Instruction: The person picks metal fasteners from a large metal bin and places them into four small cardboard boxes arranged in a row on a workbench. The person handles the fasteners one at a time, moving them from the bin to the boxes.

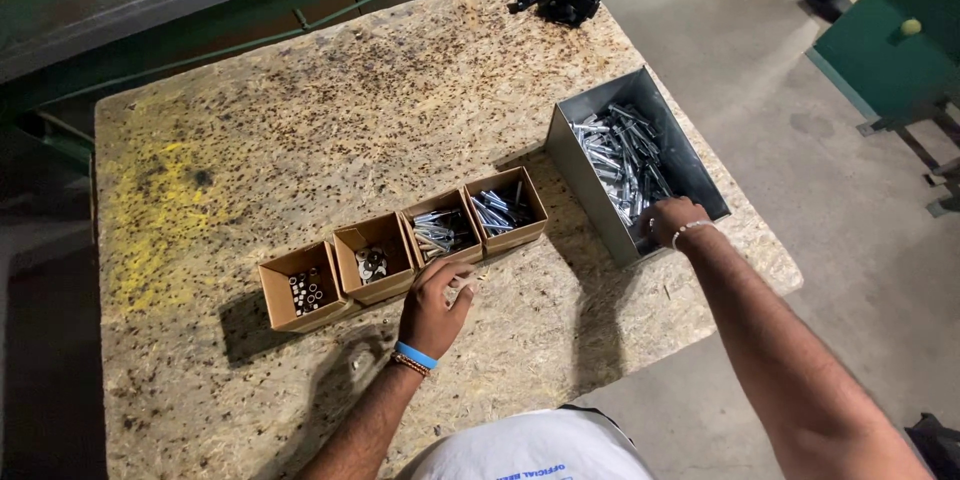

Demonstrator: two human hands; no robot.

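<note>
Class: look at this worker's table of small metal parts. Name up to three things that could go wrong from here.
1. The metal bin of bolts sits at the table edge; the right hand digging in it might nudge it off.
2. The left hand, close to the four cardboard boxes, could knock one and mix the parts.
3. Loose bolts may scratch fingers.

Chipboard table [330,100], pale and flecked brown, with a yellow stain near its left edge. Four small open cardboard boxes [402,246] stand in a touching row across the near middle, rising toward the right; contents are small metal parts, washers or nuts perhaps in the left two, hard to tell. To the right, apart from the row, a grey metal bin [690,155] of bright bolts sits at the table's right edge. A black clamp-like tool [560,0] lies at the far edge.
</note>
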